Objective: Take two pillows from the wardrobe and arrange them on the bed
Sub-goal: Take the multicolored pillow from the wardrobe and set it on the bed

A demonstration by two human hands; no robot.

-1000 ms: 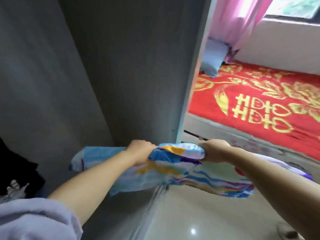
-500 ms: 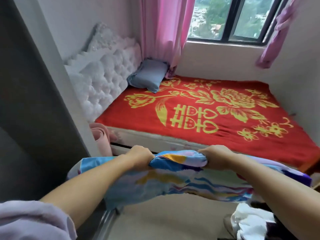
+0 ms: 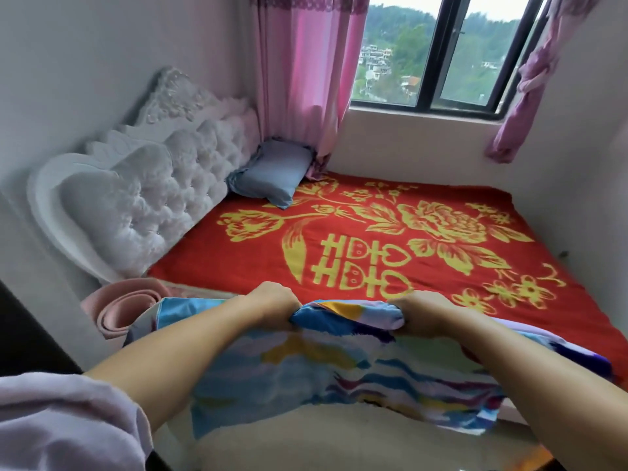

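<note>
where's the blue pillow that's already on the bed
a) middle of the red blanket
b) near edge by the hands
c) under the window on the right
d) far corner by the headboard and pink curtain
d: the blue pillow lies in the far corner between the tufted headboard and the pink curtain.

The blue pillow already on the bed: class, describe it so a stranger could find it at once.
Start at the bed with its red and gold cover. Follow the white tufted headboard to the far corner under the pink curtain. There lies the blue pillow, plain and pale, unlike the multicoloured pillow gripped by both hands.
</note>
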